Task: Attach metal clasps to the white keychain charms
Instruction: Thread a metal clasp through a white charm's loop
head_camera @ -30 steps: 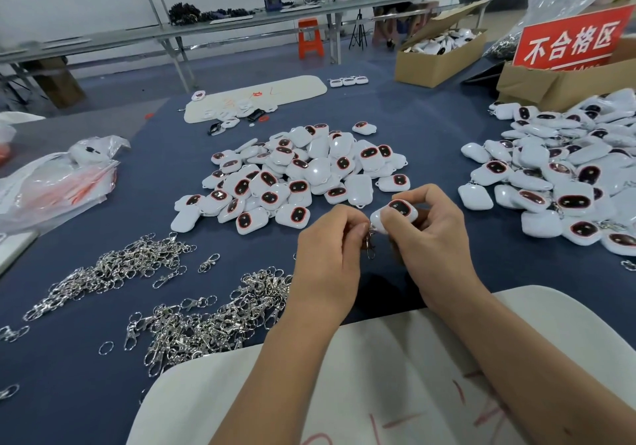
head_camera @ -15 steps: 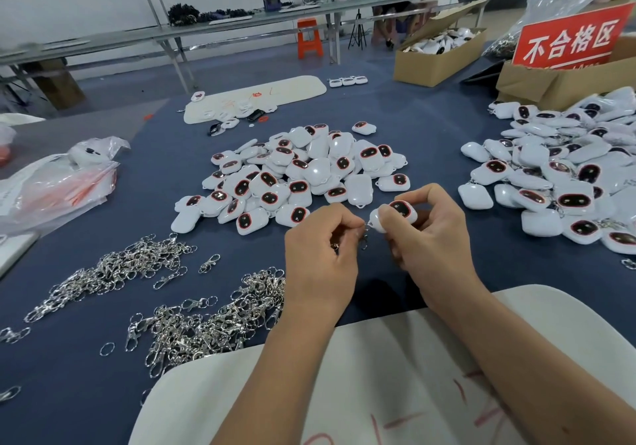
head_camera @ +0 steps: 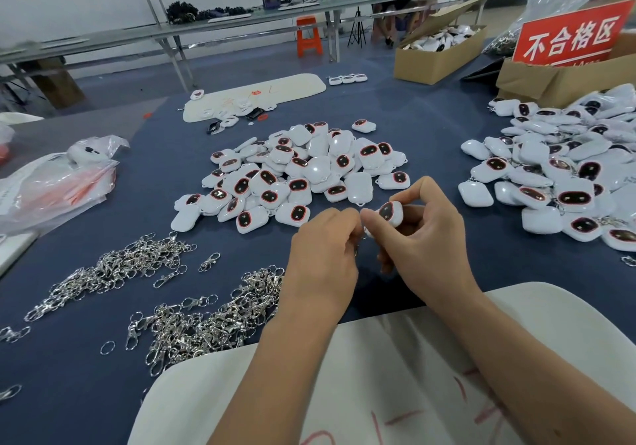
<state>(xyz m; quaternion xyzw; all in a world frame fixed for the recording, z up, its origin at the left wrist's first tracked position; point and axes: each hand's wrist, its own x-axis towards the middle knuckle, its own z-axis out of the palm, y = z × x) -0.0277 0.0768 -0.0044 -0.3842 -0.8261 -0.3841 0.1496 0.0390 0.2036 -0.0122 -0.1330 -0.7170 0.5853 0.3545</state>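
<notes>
R hand (head_camera: 425, 238) pinches a white charm (head_camera: 390, 214) btwn thumb & curled fingers, above the blue table (head_camera: 430, 128). L hand (head_camera: 321, 252) sits just left of the charm, fingertips curled & pinching a small metal clasp (head_camera: 358, 243), mostly hidden. Loose charm pile (head_camera: 296, 176) lies beyond the charm; clasp heap (head_camera: 206, 317) to its left & nearer. Red sign (head_camera: 569, 35) far right of it reads "不合格区".

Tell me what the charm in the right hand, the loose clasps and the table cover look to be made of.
Charm in the right hand: apparently hard glossy white plastic, given highlights on the same charms in the pile; dark red-rimmed inset.
Clasps: bright silvery metal, mirror-like glints, likely plated.
Table cover: matte dark blue, no reflections; probably felt or fabric, weave too fine to tell.
</notes>
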